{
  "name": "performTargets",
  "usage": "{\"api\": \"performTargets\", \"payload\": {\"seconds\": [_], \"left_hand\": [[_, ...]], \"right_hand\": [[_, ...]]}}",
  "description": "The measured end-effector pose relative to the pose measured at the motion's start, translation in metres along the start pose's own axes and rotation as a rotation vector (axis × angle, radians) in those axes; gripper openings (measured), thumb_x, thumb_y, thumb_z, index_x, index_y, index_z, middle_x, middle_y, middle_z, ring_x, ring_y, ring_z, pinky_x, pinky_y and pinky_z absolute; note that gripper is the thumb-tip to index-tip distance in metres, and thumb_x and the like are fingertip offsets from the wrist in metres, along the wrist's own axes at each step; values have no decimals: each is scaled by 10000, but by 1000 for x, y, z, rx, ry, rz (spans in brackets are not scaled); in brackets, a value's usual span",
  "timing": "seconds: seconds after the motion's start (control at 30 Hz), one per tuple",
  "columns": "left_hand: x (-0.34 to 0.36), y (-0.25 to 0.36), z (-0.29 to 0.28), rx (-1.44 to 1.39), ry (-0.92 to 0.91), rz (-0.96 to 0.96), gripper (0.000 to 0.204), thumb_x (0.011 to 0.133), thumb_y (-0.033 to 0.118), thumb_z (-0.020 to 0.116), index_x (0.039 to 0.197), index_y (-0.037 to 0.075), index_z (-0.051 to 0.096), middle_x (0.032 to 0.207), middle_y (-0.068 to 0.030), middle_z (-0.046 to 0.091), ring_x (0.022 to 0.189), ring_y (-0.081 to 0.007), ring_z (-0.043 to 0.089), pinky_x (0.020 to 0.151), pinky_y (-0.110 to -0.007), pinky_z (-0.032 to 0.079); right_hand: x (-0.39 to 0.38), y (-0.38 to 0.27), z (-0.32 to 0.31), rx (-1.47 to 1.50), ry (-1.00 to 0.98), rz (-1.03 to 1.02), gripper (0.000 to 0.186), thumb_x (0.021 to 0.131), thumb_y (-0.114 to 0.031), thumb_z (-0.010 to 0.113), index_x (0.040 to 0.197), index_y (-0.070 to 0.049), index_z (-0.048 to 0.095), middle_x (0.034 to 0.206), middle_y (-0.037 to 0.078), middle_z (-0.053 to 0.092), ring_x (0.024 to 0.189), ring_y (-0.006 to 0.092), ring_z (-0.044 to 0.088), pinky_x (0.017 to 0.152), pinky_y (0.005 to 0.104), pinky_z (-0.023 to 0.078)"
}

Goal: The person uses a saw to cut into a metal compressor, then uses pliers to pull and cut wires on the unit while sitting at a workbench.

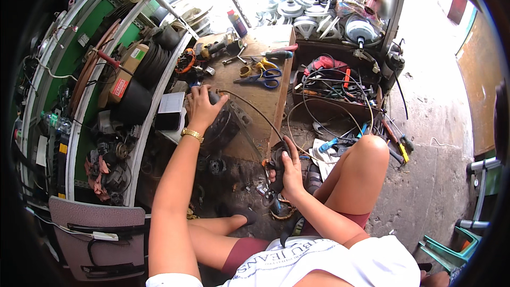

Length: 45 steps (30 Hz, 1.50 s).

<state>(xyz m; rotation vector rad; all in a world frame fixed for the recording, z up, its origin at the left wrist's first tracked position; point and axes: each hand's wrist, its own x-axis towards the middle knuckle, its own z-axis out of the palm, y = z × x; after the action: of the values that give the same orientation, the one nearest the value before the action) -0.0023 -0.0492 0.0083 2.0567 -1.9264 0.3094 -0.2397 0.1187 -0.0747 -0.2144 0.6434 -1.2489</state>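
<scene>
Housing (220, 127), black and rounded, at the near left edge of the bench (268, 101); what bears it is hard to make out; left hand (201, 109) over its top, fingers spread, thumb apart; whether it grips or only steadies, cannot tell; right hand (289, 170) lower and nearer the body, fingers curled round a black part (277, 158); brown cord (249, 102) arcs from near the left hand to near the right; its end joints are not clear; work looks under way, by my judgement; both pieces occupy the hands and neither is set aside as finished; what is done inside the housing does not show; how much is left cannot be read from this view; scissors (254, 79) and a screwdriver (284, 50) lie on the bench, out of the hands; toolbox (332, 103) beyond, lidless side up, full of tools.
</scene>
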Motion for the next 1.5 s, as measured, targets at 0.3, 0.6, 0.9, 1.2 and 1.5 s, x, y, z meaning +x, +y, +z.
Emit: {"api": "performTargets", "payload": {"seconds": [0.3, 0.6, 0.9, 1.2, 1.5], "left_hand": [[11, 11, 0, 75, -97, -166, 535, 806, 486, 689, 1144, 80, 604, 1227, -150, 522, 1141, -424, 532, 906, -565, 465], [23, 4, 6, 155, -142, -475, 644, 810, 561, 634, 1245, 89, 572, 1349, -134, 475, 1245, -423, 481, 1005, -591, 390], [34, 5, -1, 153, -94, -451, 663, 780, 551, 635, 1203, 44, 571, 1316, -144, 523, 1260, -397, 478, 980, -628, 395], [29, 1, 4, 114, -142, -385, 610, 786, 534, 662, 1194, 87, 581, 1306, -132, 505, 1267, -406, 462, 987, -646, 377], [1, -8, 0, -111, -51, 136, 489, 705, 377, 763, 1080, 102, 610, 1102, -81, 564, 1085, -330, 550, 912, -496, 428]], "right_hand": [[8, 25, 31, -233, 6, -189, 499, 992, -96, 486, 1470, -197, 391, 793, 80, 602, 462, 113, 499, 420, 252, 447], [15, 39, 34, -89, -79, -82, 506, 1021, -115, 431, 1499, -216, 299, 885, 147, 656, 518, 120, 542, 482, 250, 479], [95, 34, 40, -62, -72, 5, 508, 995, -111, 441, 1483, -219, 348, 825, 142, 652, 475, 138, 513, 425, 282, 451], [55, 58, 65, -106, 31, -128, 540, 987, -65, 430, 1489, -242, 337, 819, 120, 626, 486, 139, 531, 432, 286, 459], [19, -3, 26, -170, -155, 2, 678, 942, -21, 485, 1532, -217, 212, 962, 146, 599, 643, 192, 577, 547, 328, 545]]}}
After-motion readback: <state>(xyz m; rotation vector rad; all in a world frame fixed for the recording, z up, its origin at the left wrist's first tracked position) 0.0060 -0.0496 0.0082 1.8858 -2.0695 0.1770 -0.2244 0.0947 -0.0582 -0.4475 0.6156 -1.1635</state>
